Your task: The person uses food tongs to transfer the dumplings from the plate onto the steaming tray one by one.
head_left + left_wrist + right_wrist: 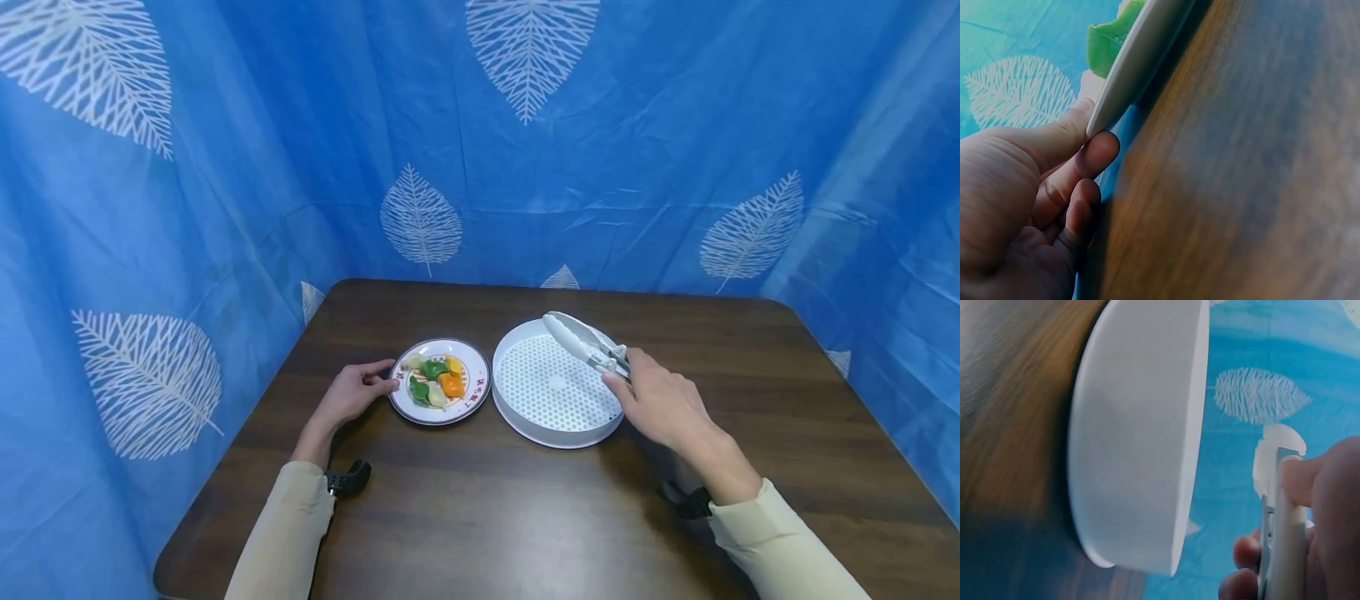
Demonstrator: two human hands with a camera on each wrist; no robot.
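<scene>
My left hand (pixel 356 395) pinches the left rim of a round white plate (pixel 477 375) between thumb and fingers; the left wrist view shows the plate's edge (pixel 1124 81) in that grip. On the plate lie several dumplings, green (pixel 433 370), orange (pixel 452 384) and pale (pixel 437 395). My right hand (pixel 663 398) holds a pair of tongs (pixel 573 340), whose white tips hang over a round white steamer basket (pixel 558 383) with a perforated bottom. No dumpling shows between the tips. In the right wrist view the basket's side wall (pixel 1135 425) stands left of the tongs (pixel 1282 519).
The plate and basket stand side by side on a dark brown wooden table (pixel 480 517) with rounded corners. A blue curtain (pixel 615 167) with white leaf prints hangs behind and on both sides. Each wrist wears a black band (pixel 349 477).
</scene>
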